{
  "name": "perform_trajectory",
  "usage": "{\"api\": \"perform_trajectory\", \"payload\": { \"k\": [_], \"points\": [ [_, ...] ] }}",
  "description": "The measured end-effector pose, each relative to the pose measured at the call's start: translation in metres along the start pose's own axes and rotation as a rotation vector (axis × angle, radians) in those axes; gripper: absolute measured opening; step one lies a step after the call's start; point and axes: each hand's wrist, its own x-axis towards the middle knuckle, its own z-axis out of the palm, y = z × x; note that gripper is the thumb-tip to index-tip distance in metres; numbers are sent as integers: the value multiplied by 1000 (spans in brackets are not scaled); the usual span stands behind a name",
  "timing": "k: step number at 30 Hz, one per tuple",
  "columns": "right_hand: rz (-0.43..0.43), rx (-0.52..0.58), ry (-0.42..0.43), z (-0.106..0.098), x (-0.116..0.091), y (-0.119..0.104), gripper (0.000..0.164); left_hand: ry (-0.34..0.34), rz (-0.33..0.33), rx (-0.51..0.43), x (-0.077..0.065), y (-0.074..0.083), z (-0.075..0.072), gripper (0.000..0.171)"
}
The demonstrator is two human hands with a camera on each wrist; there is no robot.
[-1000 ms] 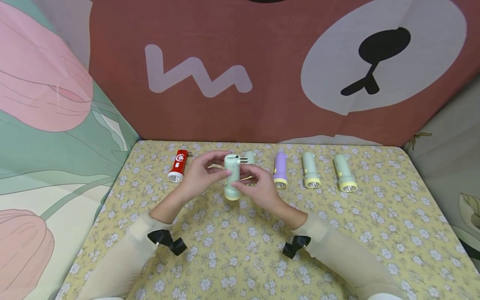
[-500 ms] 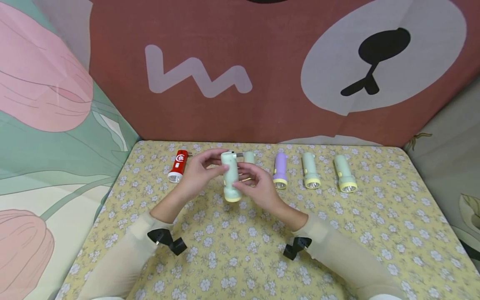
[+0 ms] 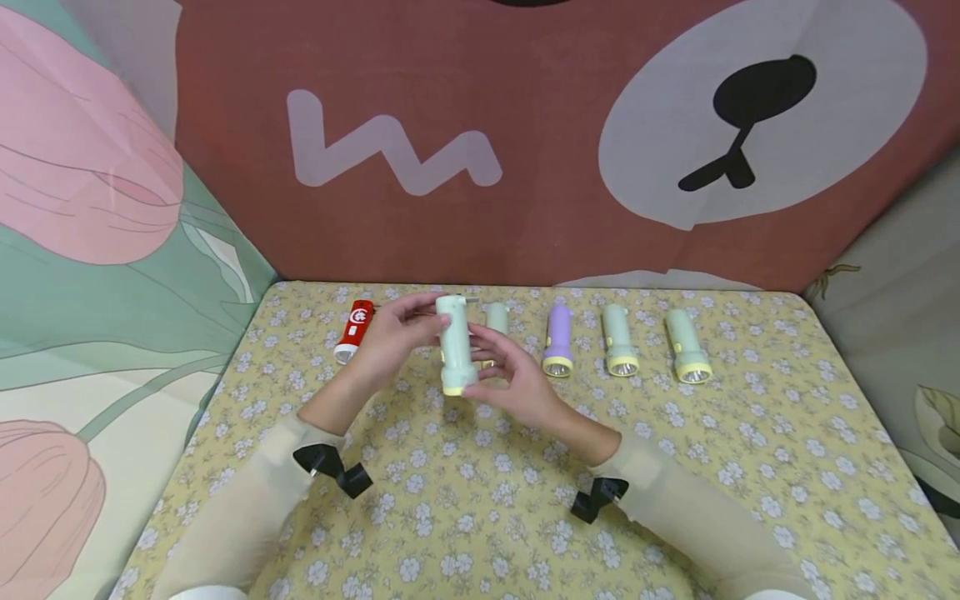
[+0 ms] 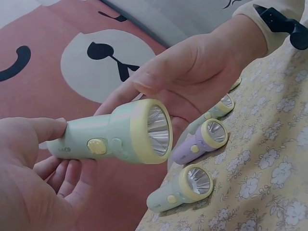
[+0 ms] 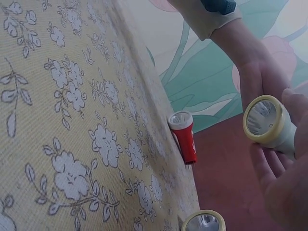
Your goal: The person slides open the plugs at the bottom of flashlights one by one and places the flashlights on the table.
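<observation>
A light green flashlight (image 3: pixel 454 346) with a yellow rim is held up over the table between both hands, its lens end down and toward me. My left hand (image 3: pixel 393 337) pinches its tail end between thumb and fingers. Around the lens end, the thumb and fingers of my right hand (image 3: pixel 521 379) hold it from the right. Thin metal prongs jut out near its top. The left wrist view shows the yellow switch (image 4: pixel 96 146) and the clear lens (image 4: pixel 158 131). My right palm shows behind the flashlight there.
Beyond the left hand lies a red flashlight (image 3: pixel 354 332). Another light green flashlight (image 3: pixel 497 317) is partly hidden behind the right hand. Farther right lie a purple one (image 3: pixel 558 337) and two light green ones. A flowered cloth (image 3: pixel 450 517) covers the table; printed fabric (image 3: pixel 420 242) stands behind.
The flashlight has turned about its length, so its prongs barely show now, and it has risen slightly to the left. My right thumb has slid down to the yellow rim.
</observation>
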Motion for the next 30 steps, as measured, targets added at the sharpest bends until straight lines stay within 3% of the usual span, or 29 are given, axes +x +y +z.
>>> {"api": "perform_trajectory", "payload": {
  "k": [17, 30],
  "points": [
    [19, -1, -2, 3, -1, 1, 86, -8, -21, -4, 5, -3, -1, 47],
    [41, 8, 31, 2, 1, -3, 85, -106, 35, 2, 5, -8, -11, 55]
  ]
}}
